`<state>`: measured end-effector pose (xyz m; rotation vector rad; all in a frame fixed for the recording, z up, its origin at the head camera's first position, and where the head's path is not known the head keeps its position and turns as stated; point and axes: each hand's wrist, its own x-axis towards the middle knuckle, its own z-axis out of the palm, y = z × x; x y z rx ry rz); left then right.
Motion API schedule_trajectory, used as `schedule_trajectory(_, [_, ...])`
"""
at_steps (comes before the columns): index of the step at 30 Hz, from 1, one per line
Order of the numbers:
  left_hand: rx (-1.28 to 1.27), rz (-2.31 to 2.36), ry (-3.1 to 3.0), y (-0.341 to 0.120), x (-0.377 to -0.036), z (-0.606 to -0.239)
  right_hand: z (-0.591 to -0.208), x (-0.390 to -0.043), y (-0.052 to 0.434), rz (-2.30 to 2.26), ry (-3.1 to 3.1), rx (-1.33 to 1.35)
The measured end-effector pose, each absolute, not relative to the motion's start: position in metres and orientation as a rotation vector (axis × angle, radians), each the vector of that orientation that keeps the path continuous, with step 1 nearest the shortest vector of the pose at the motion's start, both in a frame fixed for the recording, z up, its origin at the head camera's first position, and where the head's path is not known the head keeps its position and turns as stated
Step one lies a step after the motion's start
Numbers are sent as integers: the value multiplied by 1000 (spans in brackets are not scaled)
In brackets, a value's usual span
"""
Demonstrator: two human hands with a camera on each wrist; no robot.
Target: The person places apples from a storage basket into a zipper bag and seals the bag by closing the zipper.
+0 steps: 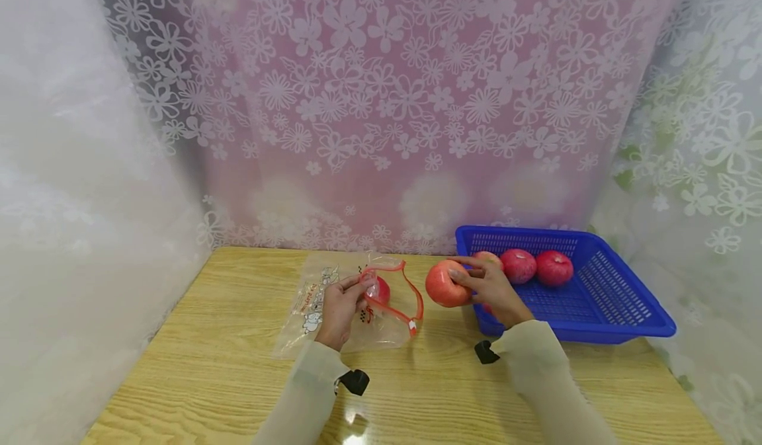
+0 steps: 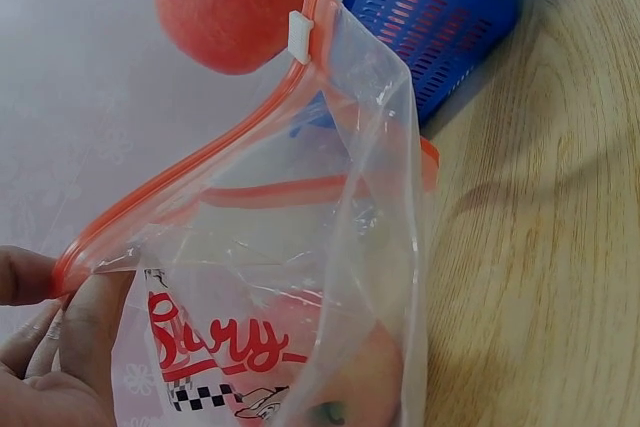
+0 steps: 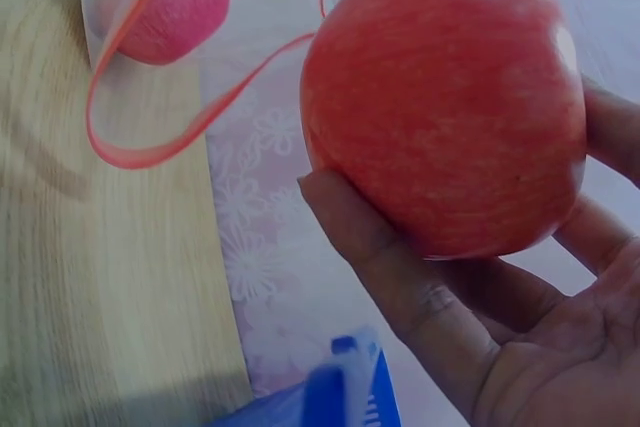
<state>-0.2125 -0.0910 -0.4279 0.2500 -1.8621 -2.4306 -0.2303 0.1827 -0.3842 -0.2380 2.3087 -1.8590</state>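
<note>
My right hand (image 1: 491,289) grips a red apple (image 1: 446,283) in the air, between the bag's mouth and the blue basket. In the right wrist view the thumb and fingers curl round this apple (image 3: 445,107). My left hand (image 1: 344,303) pinches the orange zip edge of a clear printed bag (image 1: 312,293), whose mouth gapes toward the held apple. One apple (image 1: 379,289) lies inside the bag, seen through the plastic. A white slider (image 2: 300,37) sits at one end of the zip edge in the left wrist view.
A blue slotted basket (image 1: 625,323) stands at the right of the wooden table (image 1: 226,365). Several apples, among them a dark red apple (image 1: 554,268), sit in its left and back part. Behind the table hangs a pink flowered curtain (image 1: 381,101).
</note>
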Motion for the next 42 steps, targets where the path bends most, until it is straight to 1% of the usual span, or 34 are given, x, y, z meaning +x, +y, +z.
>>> schedule_trajectory(14, [265,-2436,-1862,-90,-214,-428,-394,-236,159,-1825,2263,-218])
schedule_trajectory(24, [257,-2427,-1869,-90,-215,-427,-401,-238,148,-1824,2238,-270])
schedule_trajectory(32, [266,-2430,-1865,-90,-214,-425,-406,-238,138,-1839,2241,-193])
schedule_trajectory(42, [273,-2427,-1855,-89,-214,-426,-414,-237,125,-1799,2274,-268])
